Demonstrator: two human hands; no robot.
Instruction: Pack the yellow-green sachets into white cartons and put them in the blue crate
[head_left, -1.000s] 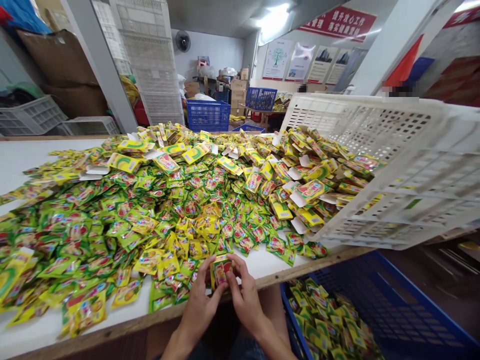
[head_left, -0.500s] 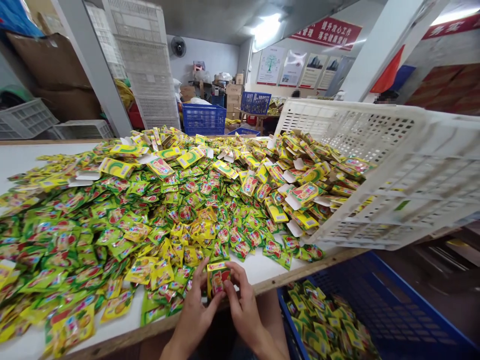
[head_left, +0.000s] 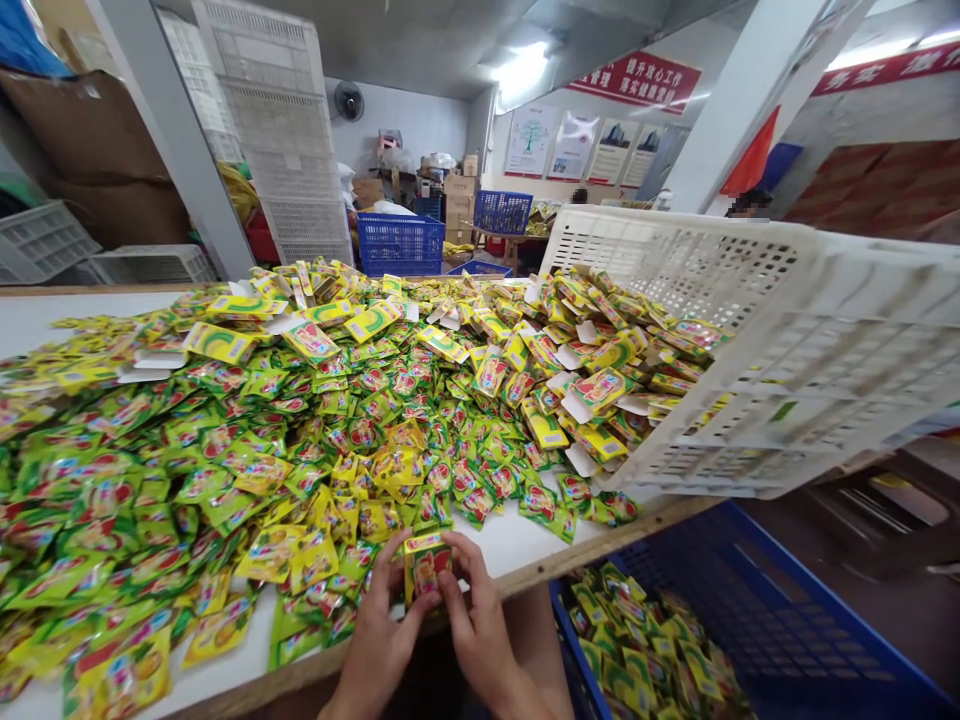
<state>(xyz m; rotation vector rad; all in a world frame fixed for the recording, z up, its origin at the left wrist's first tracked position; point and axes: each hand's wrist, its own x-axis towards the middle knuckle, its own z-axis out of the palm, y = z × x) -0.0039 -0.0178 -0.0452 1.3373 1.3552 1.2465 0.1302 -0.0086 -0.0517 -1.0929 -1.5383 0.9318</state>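
Note:
Between my hands, at the table's front edge, is a small yellow and red printed box, held upright. My left hand grips its left side with fingers and thumb. On the right side, my right hand holds it too, its thumb across the front. Just beyond them lies a wide heap of green candy packets, with yellow packets among them. Many flat yellow boxes, some with white flaps open, lie on top and behind.
A white plastic crate lies tipped at the right, boxes spilling from it onto the white table. Below the edge at right stands a blue crate holding filled boxes. White crates are stacked behind, and a person's head shows at back right.
The view has shifted slightly. Both hands still hold the small box at the table edge, and my left fingers have closed in nearer around its top.

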